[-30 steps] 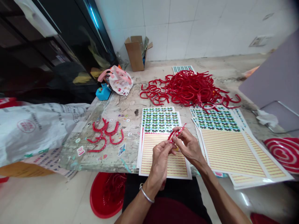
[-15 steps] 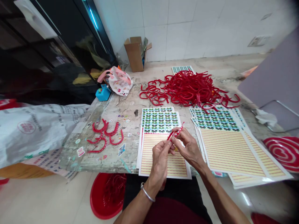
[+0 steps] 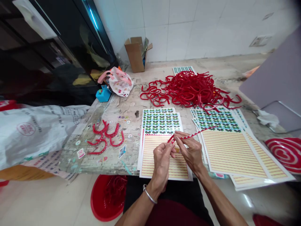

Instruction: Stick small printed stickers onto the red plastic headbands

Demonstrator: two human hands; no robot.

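Observation:
Over the middle sticker sheet (image 3: 162,163), my hands meet with the fingers pinched closed. Between the thumb and fingers of my left hand (image 3: 162,155) is the end of a short curved red band (image 3: 171,138). My right hand (image 3: 191,152) pinches a thin red strip with white marks (image 3: 199,132) close to that band. The strip's free end reaches out to the right, over the neighbouring sheets. My fingers hide where band and strip meet. On the left of the table lie several curved red bands with white marks (image 3: 113,131).
A big heap of plain red bands (image 3: 192,89) covers the back of the table. More sticker sheets (image 3: 231,149) lie to the right. Behind stand a cardboard box (image 3: 135,56), a small bag (image 3: 119,83) and a blue holder (image 3: 103,94). Below is a red basin (image 3: 97,201).
The marked strip, bunched short by my right fingers before, now stretches out long to the right. My right hand has turned slightly; my left hand stays nearly in place.

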